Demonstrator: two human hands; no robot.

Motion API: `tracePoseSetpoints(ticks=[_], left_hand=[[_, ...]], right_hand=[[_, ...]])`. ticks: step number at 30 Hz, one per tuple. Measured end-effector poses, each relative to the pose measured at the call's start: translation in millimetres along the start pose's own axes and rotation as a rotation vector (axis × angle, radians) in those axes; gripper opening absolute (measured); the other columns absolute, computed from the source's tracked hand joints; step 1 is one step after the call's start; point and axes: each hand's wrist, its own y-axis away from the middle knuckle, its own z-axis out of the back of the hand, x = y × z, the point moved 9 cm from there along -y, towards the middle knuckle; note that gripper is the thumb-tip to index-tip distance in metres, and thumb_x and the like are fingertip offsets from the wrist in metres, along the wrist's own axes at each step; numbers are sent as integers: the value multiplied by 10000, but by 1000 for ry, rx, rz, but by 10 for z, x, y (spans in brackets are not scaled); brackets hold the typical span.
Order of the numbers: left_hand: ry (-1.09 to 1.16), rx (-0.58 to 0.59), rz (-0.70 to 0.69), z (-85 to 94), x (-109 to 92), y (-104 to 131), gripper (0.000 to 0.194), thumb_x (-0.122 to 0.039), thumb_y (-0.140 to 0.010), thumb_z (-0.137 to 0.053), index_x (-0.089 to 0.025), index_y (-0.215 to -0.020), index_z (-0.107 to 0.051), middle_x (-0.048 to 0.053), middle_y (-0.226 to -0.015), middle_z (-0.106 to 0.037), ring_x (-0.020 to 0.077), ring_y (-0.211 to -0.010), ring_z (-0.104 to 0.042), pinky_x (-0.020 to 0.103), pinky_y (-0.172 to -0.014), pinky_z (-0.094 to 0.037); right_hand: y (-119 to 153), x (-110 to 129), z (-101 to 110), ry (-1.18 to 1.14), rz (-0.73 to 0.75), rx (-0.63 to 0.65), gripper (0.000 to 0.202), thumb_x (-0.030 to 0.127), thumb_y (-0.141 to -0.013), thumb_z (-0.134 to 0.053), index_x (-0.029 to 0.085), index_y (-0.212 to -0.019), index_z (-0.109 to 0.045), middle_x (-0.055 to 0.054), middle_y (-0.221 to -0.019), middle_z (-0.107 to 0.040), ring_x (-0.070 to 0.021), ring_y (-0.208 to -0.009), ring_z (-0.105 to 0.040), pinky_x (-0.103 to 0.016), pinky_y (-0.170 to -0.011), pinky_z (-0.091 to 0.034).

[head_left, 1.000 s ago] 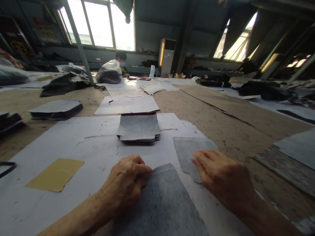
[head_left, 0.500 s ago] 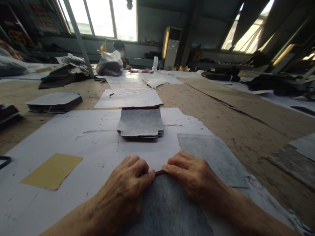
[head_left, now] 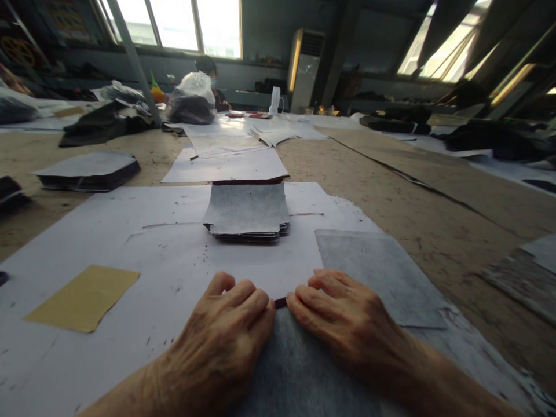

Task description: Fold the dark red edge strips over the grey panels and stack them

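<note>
Your left hand [head_left: 230, 333] and right hand [head_left: 351, 315] meet nearly thumb to thumb on the far edge of the grey sheet [head_left: 304, 370], which lies straight in front of you, running off toward six o'clock. A short bit of its dark red edge [head_left: 281, 302] shows in the small gap between them. The fingers of both are bent and bear down on that edge; whether they pinch it from beneath, you can't tell from here.

At twelve o'clock, beyond your hands, sits a stack of grey-topped pieces [head_left: 247, 208] on the white paper [head_left: 165, 255] that covers this part of the desk [head_left: 356, 179]. A second grey sheet [head_left: 377, 278] lies flat at one o'clock, just beside your right hand. The yellow piece [head_left: 84, 298] is at ten o'clock, well apart from your left, and another stack [head_left: 87, 165] stands farther off at eleven.
</note>
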Motion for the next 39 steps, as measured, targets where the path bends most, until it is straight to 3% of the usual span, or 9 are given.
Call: tracePoseSetpoints(ticks=[6, 11, 13, 18, 21, 25, 29, 39], left_hand=[[-64, 23, 46, 31, 17, 39, 311, -59, -783, -366, -180, -967, -585, 30, -756, -561, 194, -742, -487, 431, -754, -284], [-18, -49, 91, 217, 66, 9, 357, -93, -760, -392, -265, -1013, -575, 31, -891, -565, 181, -769, -492, 395, -740, -315], [-11, -10, 125, 225, 90, -55, 297, -140, -790, -396, -273, -976, -586, 24, -863, -567, 175, -738, -493, 372, -703, -330], [16, 198, 260, -8, 147, -259, 230, -149, -750, -388, -218, -717, -605, 24, -705, -555, 179, -624, -478, 385, -652, -342], [228, 182, 352, -148, 172, -336, 227, -134, -751, -396, -197, -754, -615, 29, -706, -559, 163, -645, -507, 316, -617, -385], [384, 162, 449, -295, 238, -291, 198, -128, -733, -470, -202, -822, -631, 19, -789, -577, 152, -724, -542, 292, -670, -431], [338, 179, 368, -336, 192, -253, 283, -126, -784, -434, -250, -949, -628, 20, -839, -563, 162, -773, -535, 317, -688, -448], [219, 160, 151, -275, -9, -316, 337, -118, -815, -337, -224, -1003, -596, 54, -803, -535, 165, -698, -525, 300, -592, -476]], right_hand=[[-31, 43, 4, 81, 5, 11, 253, 106, -894, -371, 134, -896, -623, -14, -738, -594, -157, -803, -520, -484, -1034, -266], [-26, 72, 19, 152, 21, 3, 213, 98, -879, -401, 113, -887, -614, -48, -869, -590, -193, -963, -492, -507, -1050, -214], [-31, 82, 22, 176, 22, -3, 207, 104, -883, -402, 116, -872, -609, -55, -923, -581, -192, -986, -482, -502, -1053, -210], [-26, 83, 24, 155, 14, -33, 216, 103, -883, -395, 115, -825, -603, -60, -938, -573, -185, -988, -471, -485, -1057, -207], [41, -15, 88, 79, -83, -72, 206, 89, -863, -404, 110, -891, -607, -88, -990, -574, -210, -1019, -449, -495, -1023, -247], [238, -138, 282, -29, -235, -186, 255, 70, -840, -403, 113, -1010, -588, -94, -975, -587, -206, -952, -469, -416, -848, -414], [409, -149, 385, 45, -305, -233, 242, 45, -811, -432, 115, -947, -620, -66, -790, -603, -179, -770, -500, -330, -666, -436], [436, -181, 154, 45, -355, -53, 340, 66, -843, -321, 114, -1018, -608, -74, -820, -591, -194, -742, -493, -353, -650, -423]])
